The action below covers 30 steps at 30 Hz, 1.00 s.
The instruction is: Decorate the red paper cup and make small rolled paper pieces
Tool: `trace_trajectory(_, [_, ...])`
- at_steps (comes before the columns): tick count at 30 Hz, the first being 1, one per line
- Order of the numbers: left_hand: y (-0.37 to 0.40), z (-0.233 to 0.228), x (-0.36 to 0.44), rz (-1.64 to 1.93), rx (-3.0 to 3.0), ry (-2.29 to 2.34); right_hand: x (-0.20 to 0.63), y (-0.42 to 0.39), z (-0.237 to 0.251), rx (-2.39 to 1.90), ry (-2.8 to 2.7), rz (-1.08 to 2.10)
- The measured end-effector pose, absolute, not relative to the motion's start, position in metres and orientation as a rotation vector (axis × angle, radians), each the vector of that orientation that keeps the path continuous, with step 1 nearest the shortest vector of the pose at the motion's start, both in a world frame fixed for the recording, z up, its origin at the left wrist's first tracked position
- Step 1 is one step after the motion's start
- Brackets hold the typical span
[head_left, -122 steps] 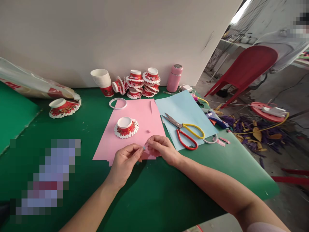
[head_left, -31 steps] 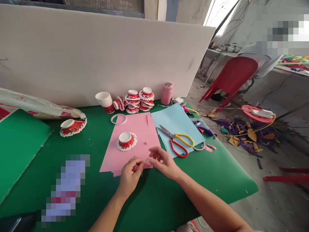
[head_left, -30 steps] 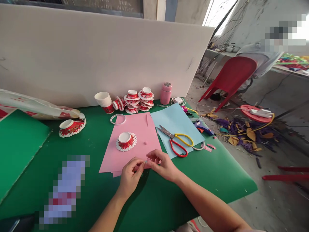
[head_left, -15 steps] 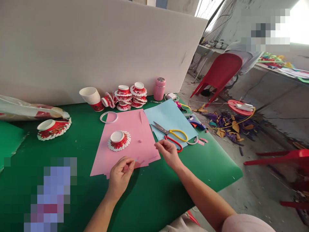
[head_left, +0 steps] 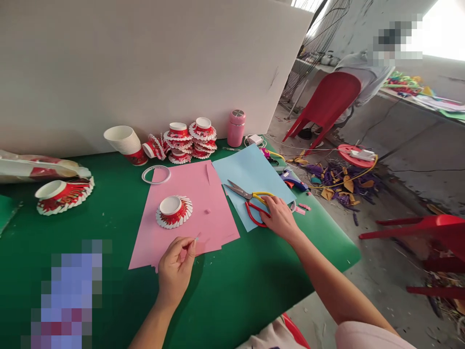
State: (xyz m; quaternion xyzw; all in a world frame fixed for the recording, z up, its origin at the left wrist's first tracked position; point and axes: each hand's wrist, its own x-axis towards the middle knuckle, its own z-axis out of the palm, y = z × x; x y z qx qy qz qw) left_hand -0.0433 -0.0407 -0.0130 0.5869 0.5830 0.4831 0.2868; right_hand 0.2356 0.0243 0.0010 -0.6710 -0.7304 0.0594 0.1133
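My left hand (head_left: 177,266) is closed in a pinch above the front edge of the pink paper (head_left: 145,242); a tiny pale bluish tip shows at its fingertips, too small to name. To the right, my right hand (head_left: 279,218) has its fingers curled over the handles of the scissors (head_left: 248,195), one loop yellow and one red. The scissors lie on blue paper (head_left: 240,167) with their blades slightly apart. On the pink sheet stands an upturned paper cup (head_left: 174,211), red and white, its side cut into a fanned, folded rim. A small pink bit (head_left: 207,211) lies beside it.
Along the white board (head_left: 145,63) stand stacked cups (head_left: 125,144), several fanned cups (head_left: 179,140) and a pink flask (head_left: 236,128). A white ring (head_left: 156,175) and another fanned cup (head_left: 65,195) are leftward. A blue glue gun (head_left: 295,181) lies right. Beyond, a person sits on a red chair (head_left: 329,104).
My right hand has moved right and down onto the scissors' handles. My left hand stays pinched near the pink paper's front edge. The view has shifted slightly.
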Motion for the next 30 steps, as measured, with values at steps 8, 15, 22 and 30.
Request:
trace_trajectory(8, [-0.04, -0.015, -0.042, 1.299, 1.484, 1.532, 0.232, 0.032, 0.008, -2.097, -2.139, 0.183])
trace_trajectory(15, [-0.04, -0.013, -0.04, 1.273, 1.255, 1.516, 0.232, 0.03, 0.006, -2.105, -2.164, 0.185])
trace_trajectory(22, [-0.039, -0.019, -0.043, 1.289, 1.189, 1.509, 0.23, 0.031, 0.002, -2.067, -2.114, 0.206])
trace_trajectory(30, [-0.039, -0.023, -0.044, 1.278, 1.281, 1.537, 0.22, 0.018, 0.001, -1.811, -2.097, 0.336])
